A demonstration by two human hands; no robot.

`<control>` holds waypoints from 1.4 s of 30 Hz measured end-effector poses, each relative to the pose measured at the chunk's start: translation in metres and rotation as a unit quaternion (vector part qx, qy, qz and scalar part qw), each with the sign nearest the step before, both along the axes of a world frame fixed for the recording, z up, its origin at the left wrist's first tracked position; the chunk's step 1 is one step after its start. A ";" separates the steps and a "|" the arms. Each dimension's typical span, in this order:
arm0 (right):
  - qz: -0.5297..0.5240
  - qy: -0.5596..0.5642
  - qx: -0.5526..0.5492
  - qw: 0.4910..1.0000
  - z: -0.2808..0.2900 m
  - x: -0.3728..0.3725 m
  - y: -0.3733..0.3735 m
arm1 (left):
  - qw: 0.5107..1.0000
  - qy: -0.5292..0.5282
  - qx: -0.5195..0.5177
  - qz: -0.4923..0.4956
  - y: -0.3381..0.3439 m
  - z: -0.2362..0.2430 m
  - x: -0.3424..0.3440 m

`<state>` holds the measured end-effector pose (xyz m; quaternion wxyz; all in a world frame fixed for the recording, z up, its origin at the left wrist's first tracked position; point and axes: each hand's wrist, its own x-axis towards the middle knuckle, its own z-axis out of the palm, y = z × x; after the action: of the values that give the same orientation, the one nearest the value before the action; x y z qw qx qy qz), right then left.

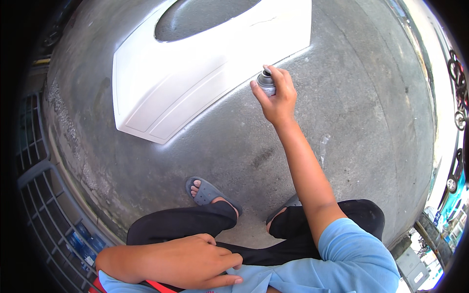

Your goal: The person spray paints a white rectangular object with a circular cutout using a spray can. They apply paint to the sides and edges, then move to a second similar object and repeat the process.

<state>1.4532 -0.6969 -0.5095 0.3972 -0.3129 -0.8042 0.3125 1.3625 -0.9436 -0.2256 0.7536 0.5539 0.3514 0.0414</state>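
Note:
My right hand (282, 100) is stretched forward, wrapped around a spray can (266, 84) with its index finger on the nozzle at the top. The can is above the lower edge of a white painted panel (181, 88), which looks like a car fender with a rounded wheel-arch cutout. Two raised lines run along the panel's near end, and the upper part is washed out by glare. Across my lap lies my left forearm; my left hand (207, 263) is relaxed, holding nothing, with the thumb apart from the loosely bent fingers.
The panel lies on grey concrete (342, 112), dusted white along its edges. My feet, in grey slippers (207, 191), are just behind it. A metal rack (44, 195) with blue items stands to the left. Parked vehicles (454, 176) show at the far right.

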 end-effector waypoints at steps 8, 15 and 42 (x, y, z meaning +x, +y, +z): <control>-0.117 0.018 0.043 0.992 0.004 0.017 0.052 | 1.000 0.002 0.007 0.019 -0.005 0.003 -0.002; -0.043 0.009 0.012 0.999 0.004 0.007 0.024 | 1.000 -0.005 -0.002 0.015 -0.004 -0.001 -0.002; -0.036 0.013 0.015 0.999 0.025 -0.001 0.023 | 0.999 0.043 0.011 0.018 -0.002 0.000 0.001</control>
<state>1.4519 -0.6740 -0.4846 0.4229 -0.3312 -0.7922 0.2896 1.3639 -0.9460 -0.2259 0.7308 0.5572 0.3927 0.0347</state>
